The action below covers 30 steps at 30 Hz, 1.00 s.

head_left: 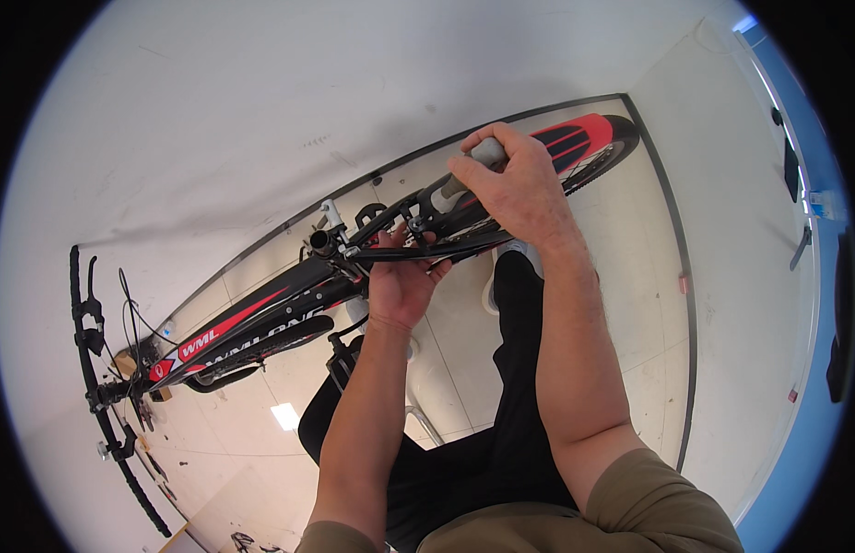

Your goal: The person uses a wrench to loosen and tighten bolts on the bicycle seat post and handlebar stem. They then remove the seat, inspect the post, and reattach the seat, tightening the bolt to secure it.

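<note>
A black and red bicycle (pixel 303 276) lies across my view, handlebar at the left and rear wheel at the upper right. My left hand (pixel 401 290) reaches under the black rear frame tubes (pixel 464 243), its fingers curled up around them near the seat tube; the tubes partly hide the fingertips. Above the rear wheel, my right hand (pixel 524 180) is closed around a grey tool with a thick rounded end (pixel 487 153). The tool slants down to a pale grey lower end (pixel 441 199) beside the frame and the red rear mudguard (pixel 577 138). Its exact kind is unclear.
The open seat tube (pixel 322 241) points up without a saddle. A black handlebar (pixel 97 396) with loose cables extends at the left. White walls with a dark skirting strip (pixel 662 175) stand behind and to the right. Small parts lie on the pale floor, lower left.
</note>
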Each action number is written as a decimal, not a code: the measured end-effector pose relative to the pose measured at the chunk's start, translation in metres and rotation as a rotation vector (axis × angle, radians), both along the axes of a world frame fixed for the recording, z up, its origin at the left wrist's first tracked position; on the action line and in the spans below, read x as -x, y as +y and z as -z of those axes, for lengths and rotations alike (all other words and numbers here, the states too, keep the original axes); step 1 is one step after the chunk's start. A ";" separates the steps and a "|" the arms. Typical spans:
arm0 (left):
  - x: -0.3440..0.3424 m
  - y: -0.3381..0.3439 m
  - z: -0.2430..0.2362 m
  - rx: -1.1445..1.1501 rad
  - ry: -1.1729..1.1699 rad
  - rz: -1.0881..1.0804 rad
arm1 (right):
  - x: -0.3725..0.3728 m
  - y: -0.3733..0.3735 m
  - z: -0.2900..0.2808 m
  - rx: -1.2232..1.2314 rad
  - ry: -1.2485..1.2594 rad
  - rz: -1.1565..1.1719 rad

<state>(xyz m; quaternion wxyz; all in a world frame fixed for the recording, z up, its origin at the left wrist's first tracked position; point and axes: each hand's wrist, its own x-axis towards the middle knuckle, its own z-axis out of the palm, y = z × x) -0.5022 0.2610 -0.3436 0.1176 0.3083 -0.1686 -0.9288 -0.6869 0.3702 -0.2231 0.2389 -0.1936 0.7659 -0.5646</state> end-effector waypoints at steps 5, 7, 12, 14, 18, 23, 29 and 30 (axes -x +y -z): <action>-0.005 0.005 0.006 -0.038 0.008 -0.035 | -0.001 -0.001 -0.001 0.012 -0.001 -0.003; -0.005 0.004 0.007 -0.018 0.038 -0.038 | -0.002 -0.001 -0.001 0.010 0.002 -0.007; 0.001 0.006 -0.007 0.012 -0.028 -0.058 | 0.000 0.000 0.000 0.008 -0.007 -0.009; -0.001 0.004 -0.003 0.023 -0.041 -0.048 | 0.000 0.000 -0.002 0.013 -0.011 -0.011; -0.001 -0.002 -0.001 0.039 -0.017 -0.010 | -0.001 0.000 -0.001 0.004 -0.013 -0.011; -0.003 -0.005 0.009 0.003 0.046 0.020 | -0.002 -0.002 0.000 0.007 -0.016 -0.005; 0.004 0.001 -0.004 0.048 -0.104 -0.074 | 0.000 0.000 0.000 -0.014 0.007 -0.014; 0.003 0.000 -0.003 0.054 -0.085 -0.054 | 0.000 0.000 0.000 -0.012 0.008 -0.016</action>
